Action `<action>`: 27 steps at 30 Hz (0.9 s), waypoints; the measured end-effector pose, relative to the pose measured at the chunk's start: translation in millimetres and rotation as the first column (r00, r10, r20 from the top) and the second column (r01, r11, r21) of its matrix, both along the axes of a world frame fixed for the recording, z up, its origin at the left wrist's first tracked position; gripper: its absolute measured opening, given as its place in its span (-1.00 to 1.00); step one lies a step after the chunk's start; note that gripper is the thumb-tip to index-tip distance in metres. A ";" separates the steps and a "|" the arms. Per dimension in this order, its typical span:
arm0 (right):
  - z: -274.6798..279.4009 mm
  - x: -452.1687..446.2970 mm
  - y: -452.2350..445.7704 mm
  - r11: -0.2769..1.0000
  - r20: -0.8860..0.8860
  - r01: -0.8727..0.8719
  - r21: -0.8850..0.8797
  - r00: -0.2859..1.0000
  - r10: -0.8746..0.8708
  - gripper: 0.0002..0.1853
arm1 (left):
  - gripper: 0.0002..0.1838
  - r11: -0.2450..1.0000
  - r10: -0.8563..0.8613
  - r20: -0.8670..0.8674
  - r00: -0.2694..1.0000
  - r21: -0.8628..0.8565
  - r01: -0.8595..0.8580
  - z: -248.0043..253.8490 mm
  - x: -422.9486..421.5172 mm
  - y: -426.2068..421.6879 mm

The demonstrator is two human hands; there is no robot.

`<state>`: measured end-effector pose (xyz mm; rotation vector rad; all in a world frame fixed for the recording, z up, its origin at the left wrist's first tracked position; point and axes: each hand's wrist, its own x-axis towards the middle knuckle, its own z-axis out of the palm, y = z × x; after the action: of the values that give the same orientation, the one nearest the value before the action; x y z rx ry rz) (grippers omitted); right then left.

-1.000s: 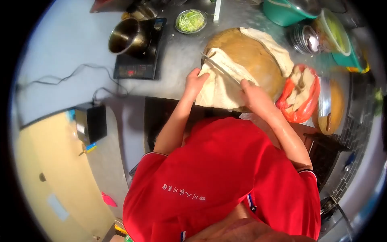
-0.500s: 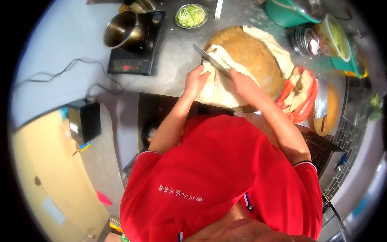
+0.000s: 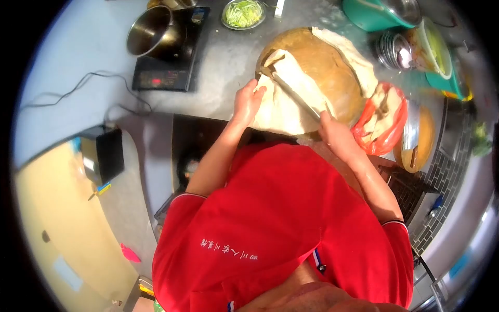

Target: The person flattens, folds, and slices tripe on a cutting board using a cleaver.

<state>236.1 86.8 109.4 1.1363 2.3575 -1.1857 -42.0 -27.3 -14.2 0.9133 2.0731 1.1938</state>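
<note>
My right hand (image 3: 340, 136) is closed around the handle of a kitchen knife (image 3: 296, 96), whose blade slants up and left across a pale, floppy sheet of food (image 3: 283, 115). The sheet lies folded over the near-left side of a round wooden chopping board (image 3: 332, 70). At its left edge, my left hand (image 3: 247, 103) pinches the sheet between thumb and fingers, close to the knife's tip. Another pale strip (image 3: 351, 56) drapes along the board's far-right rim. What kind of food this is cannot be made out.
A red plastic bag (image 3: 375, 141) with more pale pieces sits right of the board. Behind are a plate of shredded greens (image 3: 243, 14), a green basin (image 3: 366, 15) and stacked metal bowls (image 3: 390, 51). A pot (image 3: 149, 32) stands on an induction cooker (image 3: 163, 78) at left.
My right hand has drawn the knife back to the right and toward me across the sheet. My left hand stays on the sheet's left edge. The view has shifted slightly.
</note>
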 end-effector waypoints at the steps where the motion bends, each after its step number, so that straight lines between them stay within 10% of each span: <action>1: -2.6 -1.1 -1.3 1.000 0.002 0.012 -0.020 1.000 -0.012 -0.62 | -0.75 1.000 0.009 0.010 1.000 0.006 -0.009 2.2 1.1 0.4; 15: 9.0 127.3 -30.1 0.968 0.103 -0.176 0.178 0.982 0.159 -0.80 | -0.81 0.985 0.139 0.048 0.989 0.099 -0.143 -25.8 -10.2 -6.4; 18: 13.6 144.6 -36.6 0.951 0.112 -0.177 0.254 0.982 0.153 -0.76 | -0.81 0.905 0.316 0.378 0.870 0.153 -0.396 -33.1 -49.7 -23.4; 22: 12.7 148.8 -21.7 0.958 0.098 -0.165 0.233 0.985 0.145 -0.74 | -0.79 0.975 0.200 0.111 0.974 0.071 -0.208 20.1 -98.3 -54.8; 27: 12.1 126.6 19.2 0.966 0.032 -0.063 0.251 0.998 0.057 -0.74 | -0.72 0.986 0.034 0.478 0.878 0.126 -0.108 66.1 -96.8 -44.9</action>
<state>362.7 105.9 121.4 1.1379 2.5585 -0.8642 -138.8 -72.2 51.9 0.5348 1.6473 1.4598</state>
